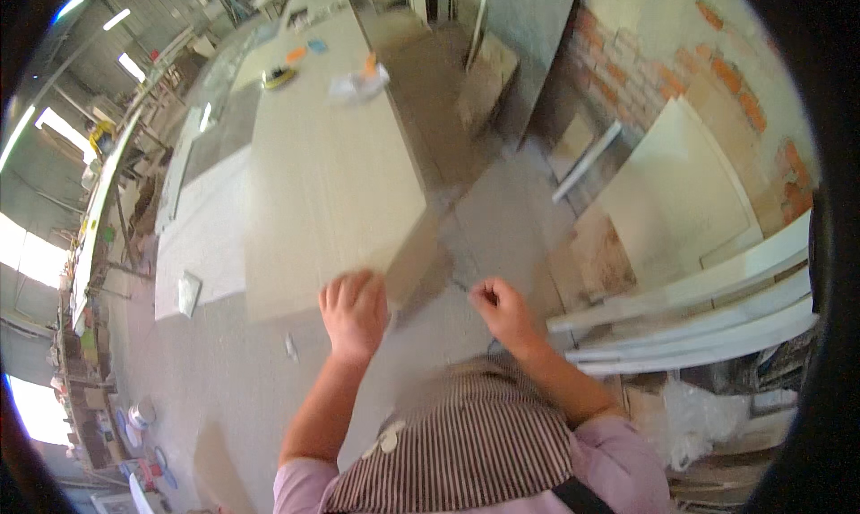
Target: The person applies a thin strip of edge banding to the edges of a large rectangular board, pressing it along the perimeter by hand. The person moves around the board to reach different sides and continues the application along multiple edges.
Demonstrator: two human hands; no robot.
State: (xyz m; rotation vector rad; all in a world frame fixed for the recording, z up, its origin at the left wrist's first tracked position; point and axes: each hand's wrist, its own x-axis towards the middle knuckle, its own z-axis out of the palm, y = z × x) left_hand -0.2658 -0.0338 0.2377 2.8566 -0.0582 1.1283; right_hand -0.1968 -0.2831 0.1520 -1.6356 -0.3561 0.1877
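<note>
My left hand (355,309) is over the near edge of a long pale panel-topped table (329,198), back of the hand up and fingers bent; whether it touches the edge, I cannot tell. To the right, my right hand (500,306) is raised above the floor with its fingers curled; nothing can be made out in it. Farther along the tabletop lie a round black and yellow object (279,77), an orange piece (295,54), a blue piece (317,46) and a crumpled white sheet or bag (359,84) with something orange on it.
White boards (692,299) jut in from the right, below a pale panel (678,191) leaning by a brick wall (732,77). A lower white surface (201,225) adjoins the table's left side. A bucket (141,414) stands on the floor, lower left. Another person (102,136) is far left.
</note>
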